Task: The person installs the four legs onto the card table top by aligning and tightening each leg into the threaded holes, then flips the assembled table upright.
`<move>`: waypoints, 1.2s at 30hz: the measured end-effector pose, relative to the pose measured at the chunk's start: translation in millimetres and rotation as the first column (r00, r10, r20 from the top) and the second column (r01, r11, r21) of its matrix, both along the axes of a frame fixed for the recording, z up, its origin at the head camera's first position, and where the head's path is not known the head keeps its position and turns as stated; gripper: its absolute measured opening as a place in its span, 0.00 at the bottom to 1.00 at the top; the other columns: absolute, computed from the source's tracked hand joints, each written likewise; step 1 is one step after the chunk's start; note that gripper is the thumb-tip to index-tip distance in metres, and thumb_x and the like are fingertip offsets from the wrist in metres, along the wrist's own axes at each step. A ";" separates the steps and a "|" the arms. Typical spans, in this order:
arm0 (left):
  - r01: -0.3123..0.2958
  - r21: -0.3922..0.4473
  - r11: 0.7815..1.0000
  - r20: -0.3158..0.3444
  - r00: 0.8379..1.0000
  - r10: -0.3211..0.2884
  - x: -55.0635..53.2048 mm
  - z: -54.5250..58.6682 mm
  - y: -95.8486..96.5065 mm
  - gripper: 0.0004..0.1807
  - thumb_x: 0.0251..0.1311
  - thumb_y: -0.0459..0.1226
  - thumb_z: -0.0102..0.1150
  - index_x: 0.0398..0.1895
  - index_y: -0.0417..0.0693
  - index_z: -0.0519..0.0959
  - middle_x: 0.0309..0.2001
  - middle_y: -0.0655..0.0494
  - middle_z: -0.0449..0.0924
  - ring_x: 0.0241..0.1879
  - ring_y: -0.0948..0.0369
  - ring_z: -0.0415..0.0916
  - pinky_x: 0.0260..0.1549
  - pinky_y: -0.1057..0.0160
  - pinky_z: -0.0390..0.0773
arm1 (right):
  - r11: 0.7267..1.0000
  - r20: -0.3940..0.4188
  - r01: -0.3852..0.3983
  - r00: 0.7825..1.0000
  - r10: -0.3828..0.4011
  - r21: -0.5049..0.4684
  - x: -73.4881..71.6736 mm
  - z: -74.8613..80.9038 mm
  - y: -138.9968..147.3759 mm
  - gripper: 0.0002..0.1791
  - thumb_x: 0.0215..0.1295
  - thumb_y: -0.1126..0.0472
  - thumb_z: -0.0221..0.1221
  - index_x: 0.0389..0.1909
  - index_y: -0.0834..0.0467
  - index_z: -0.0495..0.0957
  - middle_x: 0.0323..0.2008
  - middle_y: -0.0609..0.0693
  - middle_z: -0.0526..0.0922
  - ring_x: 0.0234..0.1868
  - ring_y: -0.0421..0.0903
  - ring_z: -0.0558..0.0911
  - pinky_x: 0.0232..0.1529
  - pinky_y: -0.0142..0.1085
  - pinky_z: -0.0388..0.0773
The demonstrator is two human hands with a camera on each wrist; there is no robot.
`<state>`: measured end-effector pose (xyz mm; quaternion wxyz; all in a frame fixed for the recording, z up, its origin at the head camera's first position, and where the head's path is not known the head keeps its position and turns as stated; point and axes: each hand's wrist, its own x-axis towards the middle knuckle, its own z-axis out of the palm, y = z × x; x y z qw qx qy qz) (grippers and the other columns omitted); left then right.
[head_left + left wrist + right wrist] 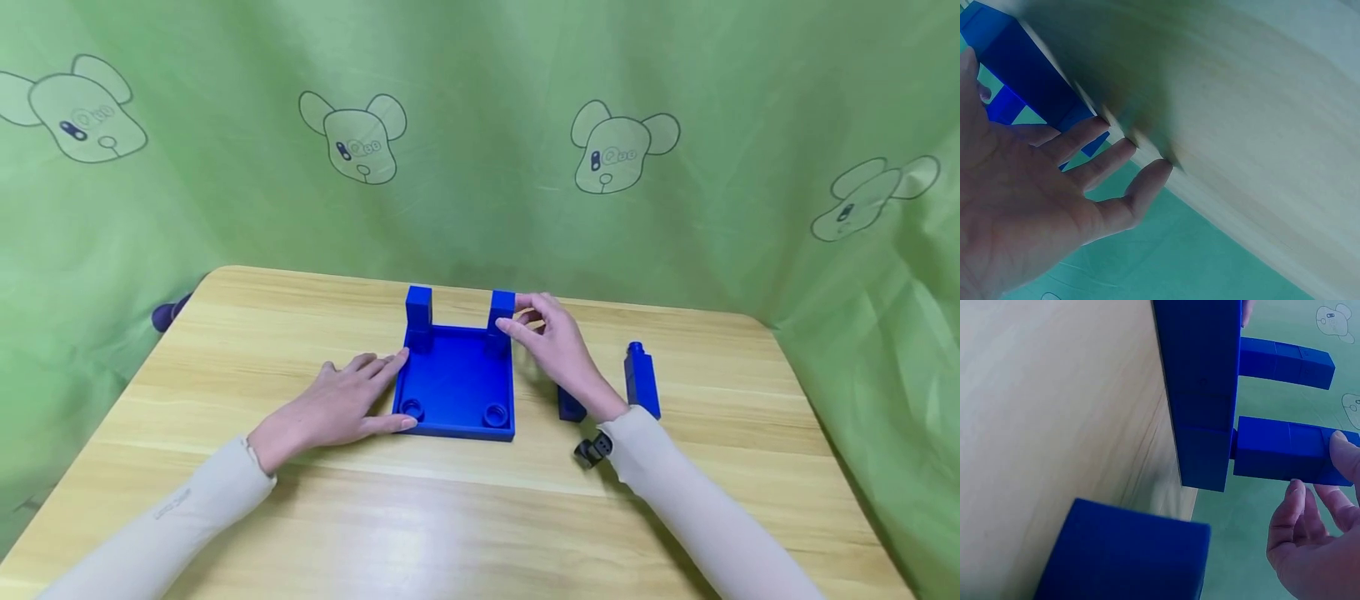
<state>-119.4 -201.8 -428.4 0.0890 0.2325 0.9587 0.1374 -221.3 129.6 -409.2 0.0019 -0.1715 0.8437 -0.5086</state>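
A square blue tabletop-like panel (453, 379) with a raised rim lies on the table, round sockets (495, 415) in its two near corners. At its far left corner a square blue leg (419, 310) stands upright. My right hand (555, 342) pinches a second upright leg (503, 307) at the far right corner, thumb on one side and fingers behind. In the right wrist view a narrow gap with a dark stud shows between this leg (1272, 450) and the panel. My left hand (341, 404) lies with extended fingers against the panel's left edge, its thumb at the near left corner.
Two more blue legs lie right of the panel: one (641, 383) with its stud end pointing away, another (570, 407) partly hidden under my right wrist. A green printed curtain (480, 208) hangs behind the wooden table (360, 517). Something dark purple (167, 315) shows beyond the left edge.
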 end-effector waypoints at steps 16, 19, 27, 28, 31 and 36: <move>-0.001 0.002 1.000 0.003 1.000 0.001 -0.1 0.4 -0.7 0.58 0.73 0.75 0.48 0.91 0.48 0.50 0.83 0.43 0.63 0.79 0.38 0.61 0.62 0.16 0.63 | 1.000 0.026 0.005 1.000 -0.005 -0.014 5.5 1.0 0.2 0.21 0.74 0.55 0.72 0.61 0.60 0.83 0.53 0.56 0.86 0.52 0.50 0.83 0.52 0.44 0.82; 0.001 0.003 1.000 -0.001 1.000 -0.001 -0.2 -0.4 -0.9 0.58 0.73 0.75 0.47 0.91 0.48 0.50 0.83 0.43 0.63 0.79 0.38 0.61 0.62 0.16 0.63 | 1.000 0.033 0.017 0.999 -0.016 -0.018 5.9 -0.1 0.2 0.21 0.74 0.53 0.73 0.59 0.60 0.83 0.53 0.57 0.85 0.51 0.50 0.82 0.49 0.38 0.81; 0.002 -0.003 1.000 -0.009 1.000 -0.002 -2.1 0.8 -1.0 0.58 0.73 0.75 0.47 0.91 0.49 0.50 0.83 0.43 0.63 0.79 0.39 0.61 0.62 0.17 0.64 | 0.997 0.045 0.046 0.998 -0.043 -0.057 6.5 -1.0 -2.6 0.20 0.72 0.51 0.74 0.55 0.57 0.82 0.51 0.56 0.84 0.45 0.51 0.81 0.41 0.34 0.79; 0.002 -0.003 1.000 -0.008 1.000 -0.002 -2.3 0.9 -1.0 0.58 0.73 0.75 0.47 0.91 0.49 0.49 0.83 0.43 0.63 0.79 0.39 0.61 0.62 0.17 0.64 | 0.997 0.043 0.049 0.998 -0.046 -0.061 6.7 -0.9 -2.8 0.20 0.71 0.50 0.75 0.55 0.56 0.82 0.50 0.56 0.84 0.44 0.51 0.81 0.40 0.34 0.79; 0.000 -0.003 1.000 -0.005 1.000 0.000 -2.6 1.1 -1.1 0.58 0.72 0.75 0.48 0.91 0.48 0.49 0.83 0.43 0.62 0.79 0.39 0.61 0.62 0.16 0.63 | 0.996 0.031 0.052 0.998 -0.050 -0.071 7.1 -1.7 -3.3 0.20 0.71 0.50 0.75 0.54 0.56 0.82 0.46 0.54 0.83 0.42 0.51 0.81 0.38 0.34 0.77; 0.004 -0.004 1.000 0.000 1.000 -0.004 -1.3 1.3 -0.6 0.58 0.73 0.75 0.48 0.91 0.48 0.50 0.83 0.43 0.63 0.79 0.38 0.61 0.62 0.17 0.64 | 0.999 -0.012 0.043 0.999 -0.043 -0.033 6.6 -4.6 -3.2 0.19 0.70 0.51 0.75 0.50 0.58 0.83 0.43 0.54 0.80 0.41 0.50 0.79 0.38 0.35 0.75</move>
